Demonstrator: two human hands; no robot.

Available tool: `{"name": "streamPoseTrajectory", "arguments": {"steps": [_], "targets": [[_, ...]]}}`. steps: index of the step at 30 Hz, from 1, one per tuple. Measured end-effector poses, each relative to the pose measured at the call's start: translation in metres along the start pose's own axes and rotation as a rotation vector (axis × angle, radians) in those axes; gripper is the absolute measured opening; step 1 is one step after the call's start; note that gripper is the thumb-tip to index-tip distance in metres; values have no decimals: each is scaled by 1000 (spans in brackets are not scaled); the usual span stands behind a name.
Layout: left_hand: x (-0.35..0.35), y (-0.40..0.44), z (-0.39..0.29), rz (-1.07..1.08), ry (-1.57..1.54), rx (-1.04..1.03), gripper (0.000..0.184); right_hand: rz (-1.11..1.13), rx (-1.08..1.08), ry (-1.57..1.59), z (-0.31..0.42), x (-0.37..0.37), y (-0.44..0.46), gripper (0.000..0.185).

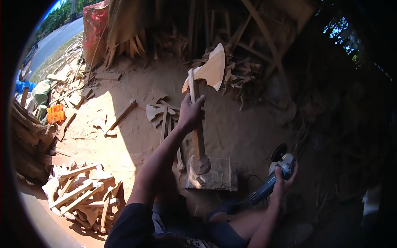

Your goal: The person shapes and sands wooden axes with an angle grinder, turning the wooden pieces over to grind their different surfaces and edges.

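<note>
A wooden axe (pixel 213 68) with a pale, broad blade stands upright at the centre, its knobbed handle end on a wood block (pixel 223 175). Around its handle, just below the blade, my left hand (pixel 192 111) is closed. Lower right, my right hand (pixel 284 180) grips a blue and grey angle grinder (pixel 264 188) near its head. The grinder's dark round disc (pixel 279 152) points up and away from the axe. Other wooden axes (pixel 159 113) lie on the ground left of the held one.
At lower left is a pile of carved wooden pieces (pixel 82 198). Wood scraps (pixel 244 74) lie behind the axe blade. A red sack (pixel 95 33) stands at upper left, with an orange object (pixel 55 113) below it. Leaning boards (pixel 264 37) line the back.
</note>
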State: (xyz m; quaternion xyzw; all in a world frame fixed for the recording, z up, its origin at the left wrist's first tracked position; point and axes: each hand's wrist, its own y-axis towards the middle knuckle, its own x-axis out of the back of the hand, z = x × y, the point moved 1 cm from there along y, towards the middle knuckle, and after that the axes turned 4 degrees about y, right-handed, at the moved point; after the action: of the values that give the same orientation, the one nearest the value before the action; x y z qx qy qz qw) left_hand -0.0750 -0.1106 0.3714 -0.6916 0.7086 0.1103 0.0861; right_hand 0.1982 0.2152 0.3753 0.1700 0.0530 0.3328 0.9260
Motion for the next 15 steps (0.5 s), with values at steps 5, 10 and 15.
{"name": "streamPoseTrajectory", "arguments": {"steps": [5,10,15], "targets": [[0,9,21,-16,349,-540,33,-37,-179,371,5,19,46,61],[-4,-22,2,200,760,-359,38,96,-409,771,-49,38,53,47],[5,-10,29,343,957,-418,31,50,-376,885,-38,36,31,46]]}}
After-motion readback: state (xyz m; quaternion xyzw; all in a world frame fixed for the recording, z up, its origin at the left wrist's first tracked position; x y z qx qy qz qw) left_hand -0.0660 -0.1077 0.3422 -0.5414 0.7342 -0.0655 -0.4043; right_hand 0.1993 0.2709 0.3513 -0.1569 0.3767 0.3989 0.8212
